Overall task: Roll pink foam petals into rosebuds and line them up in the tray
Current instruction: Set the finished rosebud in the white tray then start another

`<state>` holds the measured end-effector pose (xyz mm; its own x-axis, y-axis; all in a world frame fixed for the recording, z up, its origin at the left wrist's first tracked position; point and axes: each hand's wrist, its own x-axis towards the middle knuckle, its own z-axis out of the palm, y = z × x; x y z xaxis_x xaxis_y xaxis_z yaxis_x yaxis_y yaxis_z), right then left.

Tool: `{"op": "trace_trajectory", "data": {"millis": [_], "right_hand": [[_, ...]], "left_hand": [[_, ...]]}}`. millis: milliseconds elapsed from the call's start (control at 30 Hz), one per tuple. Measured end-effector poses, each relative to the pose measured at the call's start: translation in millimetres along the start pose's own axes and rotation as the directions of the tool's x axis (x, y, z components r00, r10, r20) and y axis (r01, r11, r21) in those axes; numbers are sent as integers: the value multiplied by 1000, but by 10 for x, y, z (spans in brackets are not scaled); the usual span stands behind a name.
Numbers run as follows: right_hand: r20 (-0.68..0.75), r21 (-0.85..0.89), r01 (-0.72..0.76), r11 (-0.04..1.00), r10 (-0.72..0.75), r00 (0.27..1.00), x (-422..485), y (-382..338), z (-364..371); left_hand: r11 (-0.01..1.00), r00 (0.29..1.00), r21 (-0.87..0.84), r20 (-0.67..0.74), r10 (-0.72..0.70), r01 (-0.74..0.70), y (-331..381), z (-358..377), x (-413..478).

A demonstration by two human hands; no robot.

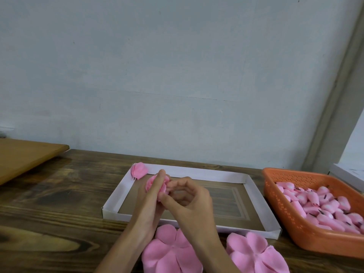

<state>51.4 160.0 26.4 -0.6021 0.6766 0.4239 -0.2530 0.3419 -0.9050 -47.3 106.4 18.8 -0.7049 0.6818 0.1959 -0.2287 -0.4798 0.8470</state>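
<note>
My left hand [152, 196] and my right hand [189, 198] meet above the white-rimmed cardboard tray [197, 173]. Between them is a partly rolled pink foam rosebud [152, 183]; my left fingers wrap over it and my right fingertips pinch its right side. One finished pink rosebud [139, 170] lies in the tray's far left corner. Two flat pink petal flowers [171, 251] [256, 253] lie on the table in front of the tray.
An orange perforated basket [283, 203] at the right holds several pink foam buds with dark stems. A lighter wooden board [23, 156] lies at the far left. The dark wooden table [59, 203] ends at a pale wall.
</note>
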Motion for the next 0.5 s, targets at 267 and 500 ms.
{"op": "trace_trajectory", "data": {"millis": [267,500], "right_hand": [[-26,-216,71,974,-78,997,-33,36,11],[-21,-383,101,918,-119,993,-38,79,14]], "left_hand": [[999,999,-9,14,-31,31,-23,-8,6],[988,990,-62,29,-141,142,-45,-23,40]]}}
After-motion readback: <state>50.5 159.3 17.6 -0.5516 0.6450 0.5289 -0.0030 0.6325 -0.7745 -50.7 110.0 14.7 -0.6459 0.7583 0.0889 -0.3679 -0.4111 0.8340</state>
